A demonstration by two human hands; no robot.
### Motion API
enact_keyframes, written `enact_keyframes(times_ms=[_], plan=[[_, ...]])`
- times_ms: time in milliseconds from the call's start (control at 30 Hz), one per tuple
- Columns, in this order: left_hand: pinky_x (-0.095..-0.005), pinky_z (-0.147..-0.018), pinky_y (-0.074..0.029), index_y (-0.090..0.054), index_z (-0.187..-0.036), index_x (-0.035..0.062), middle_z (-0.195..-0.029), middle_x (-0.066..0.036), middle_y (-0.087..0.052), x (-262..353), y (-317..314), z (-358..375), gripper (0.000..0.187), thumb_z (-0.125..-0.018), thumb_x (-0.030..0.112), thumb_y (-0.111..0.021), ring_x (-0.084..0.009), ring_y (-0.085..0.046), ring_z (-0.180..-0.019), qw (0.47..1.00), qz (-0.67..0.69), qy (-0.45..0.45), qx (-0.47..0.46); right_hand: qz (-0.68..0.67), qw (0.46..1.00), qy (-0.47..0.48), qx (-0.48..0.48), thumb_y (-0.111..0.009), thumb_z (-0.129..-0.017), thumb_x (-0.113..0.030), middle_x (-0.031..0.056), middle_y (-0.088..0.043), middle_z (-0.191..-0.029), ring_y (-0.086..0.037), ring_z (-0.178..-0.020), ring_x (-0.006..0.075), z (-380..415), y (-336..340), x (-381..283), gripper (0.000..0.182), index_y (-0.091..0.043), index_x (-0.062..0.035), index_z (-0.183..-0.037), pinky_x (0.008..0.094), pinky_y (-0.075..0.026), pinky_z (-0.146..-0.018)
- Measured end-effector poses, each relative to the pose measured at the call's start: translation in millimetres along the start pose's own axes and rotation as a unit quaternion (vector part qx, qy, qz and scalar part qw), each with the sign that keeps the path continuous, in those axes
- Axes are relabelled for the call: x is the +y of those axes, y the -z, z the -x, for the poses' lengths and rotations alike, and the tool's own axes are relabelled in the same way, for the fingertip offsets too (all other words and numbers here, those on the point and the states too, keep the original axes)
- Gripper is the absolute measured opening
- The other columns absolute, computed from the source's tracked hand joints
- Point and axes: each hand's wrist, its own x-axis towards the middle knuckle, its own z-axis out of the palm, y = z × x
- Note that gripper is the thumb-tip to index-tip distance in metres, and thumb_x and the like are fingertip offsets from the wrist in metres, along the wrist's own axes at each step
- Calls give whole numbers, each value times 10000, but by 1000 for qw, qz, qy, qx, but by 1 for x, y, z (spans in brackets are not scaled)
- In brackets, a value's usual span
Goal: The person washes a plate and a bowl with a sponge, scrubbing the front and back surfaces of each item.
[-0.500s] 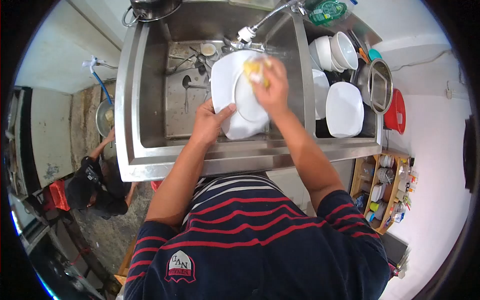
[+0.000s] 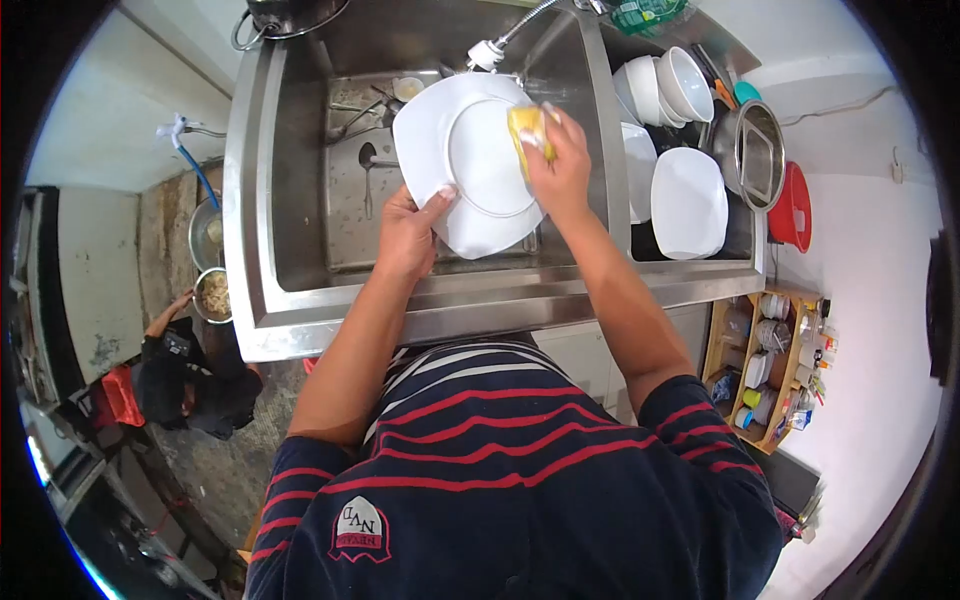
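A large white plate (image 2: 485,150) is tilted over the sink basin (image 2: 345,235), its ringed underside facing up. My left hand (image 2: 410,232) grips its lower left edge, thumb on top and fingers hidden beneath. Closed around a yellow sponge (image 2: 524,128), my right hand (image 2: 560,165) presses it against the plate's right side. White suds show on the sponge and fingers. Below the plate, several spoons and other utensils (image 2: 368,165) lie on the basin floor near a small whitish cup (image 2: 407,88).
A flexible faucet (image 2: 487,52) hangs above the plate. White bowls (image 2: 685,85), white plates (image 2: 690,205) and a metal basin (image 2: 760,158) fill the right compartment, with a red tub (image 2: 790,207) beyond. At left, another person (image 2: 190,375) crouches, holding a metal bowl (image 2: 213,295).
The plate has turned flatter toward me and shifted slightly left. My right hand with the sponge has moved to the plate's right edge. The other person now holds out a bowl of food.
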Motion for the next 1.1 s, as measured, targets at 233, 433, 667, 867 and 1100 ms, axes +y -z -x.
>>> enact_keyframes(times_ms=[233, 433, 667, 867, 1100], plan=[[-290, -735, -507, -646, -1050, 4, -971, -86, -692, -7, 12, 1, 197, -856, 25, -671, -135, -638, -820, 994, -99, -29, -22, 30, 999, 19, 17, -712, -753, -160, 182, -602, -1166, -549, -1104, 351, -33, -33, -46, 372, -662, -39, -1101, 409, -440, -947], [-272, -751, -506, -641, -1066, -5, -980, -85, -691, 0, 12, 3, 202, -865, -19, -631, -131, -641, -845, 996, -78, -35, -6, -48, 991, 105, -61, -714, -691, -156, 184, -585, -1146, -522, -1102, 396, -7, -25, -93, 439, -655, -59, -1114, 440, -427, -955], [-279, -789, -506, -637, -1084, -12, -1015, -87, -688, -3, 14, 2, 228, -859, -42, -618, -136, -640, -878, 998, -55, -40, -9, -27, 988, 106, -105, -696, -686, -171, 194, -557, -1214, -500, -1142, 418, 41, 15, -70, 445, -656, -68, -1116, 478, -399, -992], [-294, -799, -504, -639, -1086, -11, -1010, -82, -689, 1, 11, 3, 244, -843, -28, -648, -136, -640, -871, 997, -59, -12, -38, 4, 999, 22, -23, -658, -749, -141, 225, -559, -1199, -518, -1138, 406, 43, 27, -5, 411, -625, -35, -1145, 447, -402, -987], [-277, -774, -495, -661, -1065, 7, -990, -62, -694, -3, 14, 2, 224, -843, -9, -662, -119, -629, -863, 988, -134, -22, -72, -92, 978, -187, 8, -666, -792, -171, 167, -626, -1118, -581, -1054, 352, -39, -3, 12, 335, -654, -20, -1089, 391, -450, -915]])
